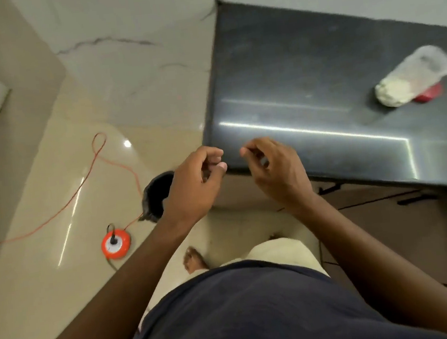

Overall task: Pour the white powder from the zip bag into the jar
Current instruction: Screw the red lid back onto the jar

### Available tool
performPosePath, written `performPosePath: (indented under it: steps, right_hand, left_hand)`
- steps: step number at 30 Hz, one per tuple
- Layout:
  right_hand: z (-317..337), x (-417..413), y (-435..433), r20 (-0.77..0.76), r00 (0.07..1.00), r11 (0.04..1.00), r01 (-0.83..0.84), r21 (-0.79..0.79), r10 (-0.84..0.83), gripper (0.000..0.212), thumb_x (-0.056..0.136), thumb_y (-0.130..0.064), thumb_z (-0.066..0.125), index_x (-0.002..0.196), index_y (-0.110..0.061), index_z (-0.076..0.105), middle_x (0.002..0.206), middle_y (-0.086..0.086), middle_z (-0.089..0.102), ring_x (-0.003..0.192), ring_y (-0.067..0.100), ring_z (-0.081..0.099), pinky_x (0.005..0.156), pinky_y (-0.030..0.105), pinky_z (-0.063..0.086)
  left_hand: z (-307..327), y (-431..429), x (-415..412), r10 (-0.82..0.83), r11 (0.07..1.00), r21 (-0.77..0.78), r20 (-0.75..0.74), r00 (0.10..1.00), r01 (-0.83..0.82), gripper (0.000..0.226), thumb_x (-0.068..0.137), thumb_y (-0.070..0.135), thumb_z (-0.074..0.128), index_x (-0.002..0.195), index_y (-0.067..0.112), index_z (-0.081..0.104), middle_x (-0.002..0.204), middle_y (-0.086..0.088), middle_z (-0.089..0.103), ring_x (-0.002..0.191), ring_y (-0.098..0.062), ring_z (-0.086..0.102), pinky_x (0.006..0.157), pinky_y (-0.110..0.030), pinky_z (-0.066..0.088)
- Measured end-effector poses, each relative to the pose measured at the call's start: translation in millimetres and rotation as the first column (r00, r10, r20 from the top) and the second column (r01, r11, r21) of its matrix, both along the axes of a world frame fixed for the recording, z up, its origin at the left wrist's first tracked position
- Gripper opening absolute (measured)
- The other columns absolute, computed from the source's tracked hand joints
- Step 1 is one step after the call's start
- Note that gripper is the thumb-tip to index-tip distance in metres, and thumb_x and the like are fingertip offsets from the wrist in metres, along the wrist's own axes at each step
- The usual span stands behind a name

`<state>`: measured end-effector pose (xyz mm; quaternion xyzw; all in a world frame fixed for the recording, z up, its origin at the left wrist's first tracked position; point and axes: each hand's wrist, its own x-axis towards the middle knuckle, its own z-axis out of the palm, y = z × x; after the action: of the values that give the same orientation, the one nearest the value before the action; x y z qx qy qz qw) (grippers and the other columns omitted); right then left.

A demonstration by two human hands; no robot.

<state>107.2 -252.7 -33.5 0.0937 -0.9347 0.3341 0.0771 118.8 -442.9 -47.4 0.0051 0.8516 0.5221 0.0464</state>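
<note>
Both hands raised in front of the body at the near corner of the dark surface [301, 59], holding nothing visible. Left hand [196, 183] loosely curled, fingers [216, 153] bent inward with the thumb tip close to them, no object between. Right hand [274, 169] likewise half-curled, fingertips drawn toward the thumb as if pinching, yet nothing seen in the pinch; too blurred to rule out something very small.

Jar [414, 77] well apart from both hands, far over on the right of the surface. Clear plastic, partly filled with white powder [392, 93] packed at the end nearer the camera. Looks leaned or lying over rather than upright, though wide-angle distortion and blur may exaggerate this; long axis running from lower left to upper right in the picture, open or far end pointing up-right, away from the person. Something red [429, 93], probably the lid, just beside or under it; cannot tell which. No zip bag clearly visible.

Risks, as judgement: if truly tilted, powder spilling out or the jar rolling when touched; a one-handed reach across could knock it further. Also an orange cable [99, 154] and reel [116, 245] on the floor near the bare feet, a trip hazard when stepping right.
</note>
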Motion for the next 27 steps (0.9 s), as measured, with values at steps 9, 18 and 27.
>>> performPosePath:
  steps: [9,18,27]
  right_hand:
    - [15,-4,207,-0.137,0.939,0.936,0.333,0.116,-0.317,0.015,0.101,-0.028,0.064,0.095,-0.016,0.069,0.093,0.001,0.071,0.08,0.022,0.064,0.063,0.037,0.053]
    - [-7,-72,423,-0.217,0.926,0.804,0.377,0.461,-0.31,0.014,0.098,-0.014,0.061,0.087,-0.006,0.065,0.089,0.014,0.066,0.083,0.037,0.061,0.061,0.046,0.049]
    - [-12,-170,517,0.386,0.909,0.84,-0.083,0.536,-0.156,0.093,0.079,-0.038,0.071,0.16,-0.033,0.026,0.17,0.011,0.019,0.152,0.037,0.028,0.113,0.059,0.043]
  left_hand:
    - [24,193,-71,-0.288,0.929,-0.297,-0.213,0.934,0.219,0.027,0.1,0.03,0.068,0.126,0.022,0.067,0.124,0.005,0.067,0.115,-0.019,0.064,0.091,-0.043,0.057]
    - [9,390,-138,-0.392,0.78,-0.592,-0.208,0.896,0.203,0.075,0.091,0.05,0.074,0.152,0.013,0.049,0.142,-0.012,0.059,0.127,-0.036,0.058,0.097,-0.049,0.051]
    - [-8,471,-181,-0.229,0.945,-0.253,-0.063,0.971,0.206,0.13,0.056,0.058,0.098,0.159,0.023,0.029,0.153,-0.003,0.053,0.139,-0.027,0.053,0.107,-0.052,0.051]
